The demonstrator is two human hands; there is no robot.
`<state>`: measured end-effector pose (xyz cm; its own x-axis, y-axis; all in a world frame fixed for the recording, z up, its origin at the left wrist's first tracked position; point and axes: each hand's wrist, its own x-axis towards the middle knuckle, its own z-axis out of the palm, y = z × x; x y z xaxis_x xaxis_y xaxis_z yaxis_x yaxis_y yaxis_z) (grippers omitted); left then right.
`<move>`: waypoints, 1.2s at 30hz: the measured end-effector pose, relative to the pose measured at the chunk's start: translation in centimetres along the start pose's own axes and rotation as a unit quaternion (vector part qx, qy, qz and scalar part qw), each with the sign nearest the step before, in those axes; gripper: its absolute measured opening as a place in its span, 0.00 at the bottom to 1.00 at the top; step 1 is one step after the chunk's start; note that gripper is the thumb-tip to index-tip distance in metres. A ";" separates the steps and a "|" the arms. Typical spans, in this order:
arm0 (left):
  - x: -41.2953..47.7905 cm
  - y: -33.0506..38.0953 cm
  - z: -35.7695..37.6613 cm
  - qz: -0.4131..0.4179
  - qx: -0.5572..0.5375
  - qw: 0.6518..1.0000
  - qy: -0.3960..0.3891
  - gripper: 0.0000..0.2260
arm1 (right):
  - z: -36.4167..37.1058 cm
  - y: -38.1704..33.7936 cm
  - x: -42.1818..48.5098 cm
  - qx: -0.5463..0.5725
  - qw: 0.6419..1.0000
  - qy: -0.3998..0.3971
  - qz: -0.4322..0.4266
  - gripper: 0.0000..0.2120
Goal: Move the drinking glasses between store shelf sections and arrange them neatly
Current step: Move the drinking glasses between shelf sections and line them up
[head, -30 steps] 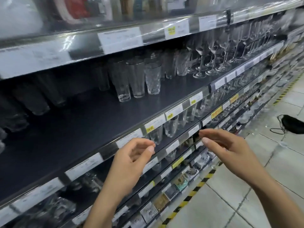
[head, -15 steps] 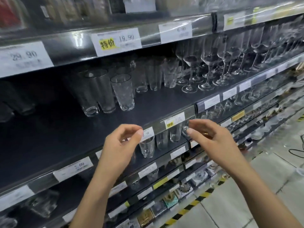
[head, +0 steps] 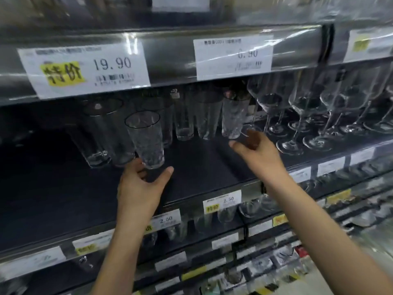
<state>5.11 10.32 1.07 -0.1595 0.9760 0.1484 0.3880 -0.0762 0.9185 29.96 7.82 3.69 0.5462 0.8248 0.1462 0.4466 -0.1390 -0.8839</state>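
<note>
On the dark middle shelf (head: pixel 202 167) stand several tall clear glasses. A textured tumbler (head: pixel 146 139) stands in front, with two plain tumblers (head: pixel 100 135) to its left. My left hand (head: pixel 142 184) is spread just under and around that textured tumbler's base, thumb apart from the fingers, gripping nothing. A second textured tumbler (head: pixel 234 116) stands further back to the right. My right hand (head: pixel 255 150) reaches toward it with loosely curved fingers and holds nothing.
Stemmed wine glasses (head: pixel 308 107) crowd the right part of the same shelf, close to my right hand. The shelf above (head: pixel 170 60) hangs low with price tags. Small glasses (head: pixel 225 213) line the shelf below. More plain tumblers (head: pixel 185 116) stand at the back.
Both hands have risen from the shelf's front edge into the middle shelf. The left now reaches the front textured tumbler, the right the tumbler at the back right. The view moved closer.
</note>
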 end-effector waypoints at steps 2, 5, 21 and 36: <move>0.4 -0.2 0.9 0.003 0.031 0.999 0.020 0.31 | 0.6 0.5 2.3 -0.002 1.000 -0.026 -0.002 0.24; 0.9 -0.5 2.0 0.006 0.055 0.998 0.031 0.31 | 1.9 1.6 4.9 0.013 0.997 -0.071 -0.003 0.29; 3.6 1.4 3.8 -0.050 0.067 0.990 0.110 0.26 | 4.0 2.0 11.2 0.142 0.990 -0.018 0.015 0.24; 4.3 1.1 3.1 -0.015 0.065 0.993 0.099 0.27 | 4.1 3.0 10.6 0.128 0.992 -0.009 0.019 0.26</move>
<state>7.71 15.07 1.56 -0.3428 0.9173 0.2026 0.4920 -0.0084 0.8706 34.19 18.42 0.77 0.5458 0.8314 0.1042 0.2300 -0.0291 -0.9728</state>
